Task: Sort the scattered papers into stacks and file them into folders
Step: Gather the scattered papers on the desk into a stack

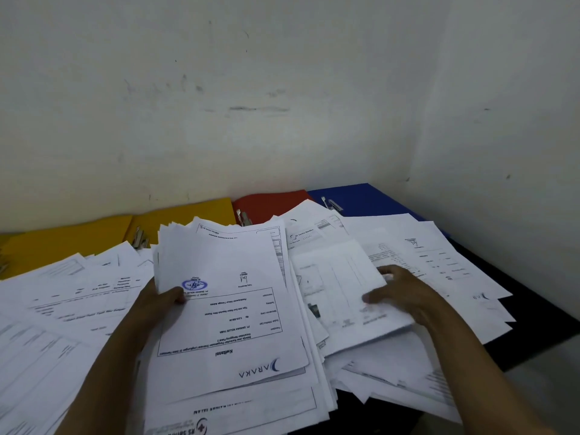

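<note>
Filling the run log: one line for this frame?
left hand: holds paper stack | right hand: on loose sheet | folders: open, unfilled

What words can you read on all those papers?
"Kwitansi": top sheet gripped by the left hand, upside down.
"DARAKA": logo on that sheet.
"RS": bottom sheet.
Everything else, including the sheet under the right hand, is too blurred.

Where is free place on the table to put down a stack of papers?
Bare dark table shows only at the right edge, beyond the scattered papers. The blue folder by the wall is partly uncovered. Elsewhere papers crowd everything.
</note>
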